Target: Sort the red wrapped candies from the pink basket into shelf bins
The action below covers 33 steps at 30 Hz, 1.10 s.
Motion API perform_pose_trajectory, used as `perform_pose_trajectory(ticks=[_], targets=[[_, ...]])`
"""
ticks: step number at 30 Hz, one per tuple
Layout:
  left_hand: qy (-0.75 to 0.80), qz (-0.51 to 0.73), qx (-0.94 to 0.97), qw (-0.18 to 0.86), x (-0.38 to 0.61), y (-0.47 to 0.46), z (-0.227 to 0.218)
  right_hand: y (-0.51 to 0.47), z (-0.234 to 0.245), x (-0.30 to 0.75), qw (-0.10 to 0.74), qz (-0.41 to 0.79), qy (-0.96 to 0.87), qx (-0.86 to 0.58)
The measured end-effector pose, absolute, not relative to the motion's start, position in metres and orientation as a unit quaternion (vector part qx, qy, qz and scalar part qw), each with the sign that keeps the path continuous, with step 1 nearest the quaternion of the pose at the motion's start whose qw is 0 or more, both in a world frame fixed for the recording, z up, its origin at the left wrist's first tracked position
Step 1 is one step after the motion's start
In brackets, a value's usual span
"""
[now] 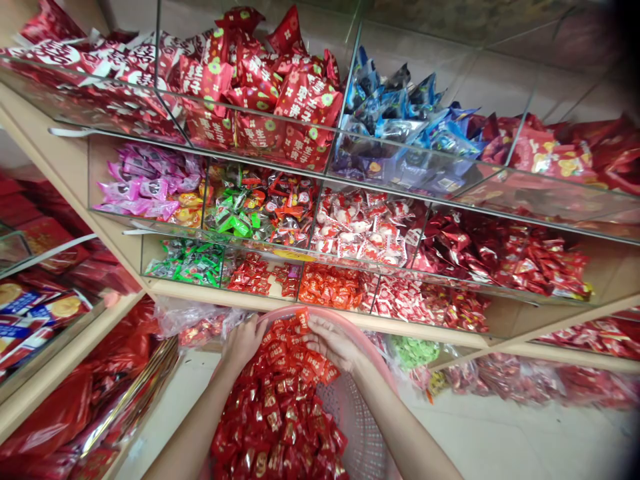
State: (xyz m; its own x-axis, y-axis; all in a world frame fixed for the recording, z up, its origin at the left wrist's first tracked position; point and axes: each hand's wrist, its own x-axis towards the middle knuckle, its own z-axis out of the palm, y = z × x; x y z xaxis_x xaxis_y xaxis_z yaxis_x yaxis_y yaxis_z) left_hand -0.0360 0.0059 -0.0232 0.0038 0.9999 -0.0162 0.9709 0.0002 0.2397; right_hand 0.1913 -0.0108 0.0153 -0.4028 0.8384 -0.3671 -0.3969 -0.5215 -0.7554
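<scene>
A pink plastic basket (367, 407) with a perforated wall sits below the shelves, filled with red-wrapped candies (275, 427). Brighter orange-red candies (287, 353) lie on top at the far end. My left hand (245, 341) grips the basket's far left rim, its fingers bent over the edge beside the candies. Inside the far right rim, my right hand (333, 341) is turned palm inward. Its fingers are spread and slightly curved against the orange-red candies, not closed around any.
Ahead rise shelves with glass-fronted bins (370, 227) of wrapped sweets. An orange-red candy bin (330, 287) is just beyond the basket. Bagged sweets (200, 327) lie under the lowest shelf. Side shelving (75, 373) with red packages stands at left.
</scene>
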Motion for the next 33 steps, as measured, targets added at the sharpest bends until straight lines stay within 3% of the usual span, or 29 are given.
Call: perform_pose_trajectory(ticks=[8, 15, 20, 25, 33], targets=[[0.700, 0.082, 0.704, 0.090, -0.036, 0.006, -0.024, -0.015, 0.013, 0.190, 0.395, 0.805, -0.263, -0.357], [0.702, 0.080, 0.701, 0.093, -0.035, 0.006, -0.021, -0.015, 0.010, 0.190, 0.380, 0.762, -0.343, -0.398], [0.705, 0.072, 0.698, 0.100, -0.035, 0.006, -0.020, -0.008, 0.001, 0.181, 0.367, 0.569, -0.570, -0.465], [0.703, 0.072, 0.700, 0.101, -0.035, 0.005, -0.019, -0.006, 0.001, 0.168, 0.245, 0.285, -0.808, -0.454], [0.702, 0.070, 0.701, 0.101, -0.035, 0.003, -0.014, 0.000, 0.005, 0.147, 0.126, 0.168, -0.882, -0.421]])
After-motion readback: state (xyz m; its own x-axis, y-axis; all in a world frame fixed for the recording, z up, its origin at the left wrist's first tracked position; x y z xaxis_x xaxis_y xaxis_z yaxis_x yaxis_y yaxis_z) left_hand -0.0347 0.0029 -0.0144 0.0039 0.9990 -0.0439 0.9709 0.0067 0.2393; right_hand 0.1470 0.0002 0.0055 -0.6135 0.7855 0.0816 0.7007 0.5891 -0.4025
